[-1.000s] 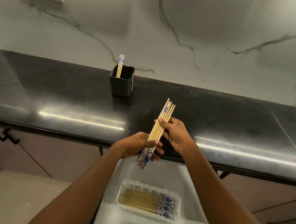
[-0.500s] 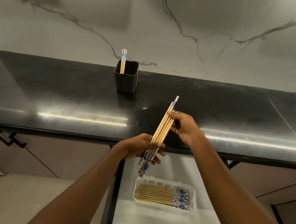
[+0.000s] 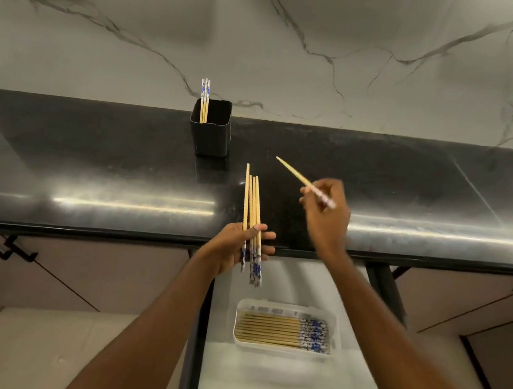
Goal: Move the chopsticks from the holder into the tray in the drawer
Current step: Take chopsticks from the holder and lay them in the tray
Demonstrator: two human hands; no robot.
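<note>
One chopstick (image 3: 304, 180) pinched in right hand (image 3: 325, 220), bundle (image 3: 251, 213) gripped in left hand (image 3: 236, 249)

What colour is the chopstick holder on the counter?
Black, a plain holder, seen clearly in the head view.

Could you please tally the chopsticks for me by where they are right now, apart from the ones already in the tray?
Standing in the black holder: 3 chopsticks
Bundle in the left hand: 4 chopsticks
Single in the right hand: 1 chopstick
Total outside the tray: 8
</note>
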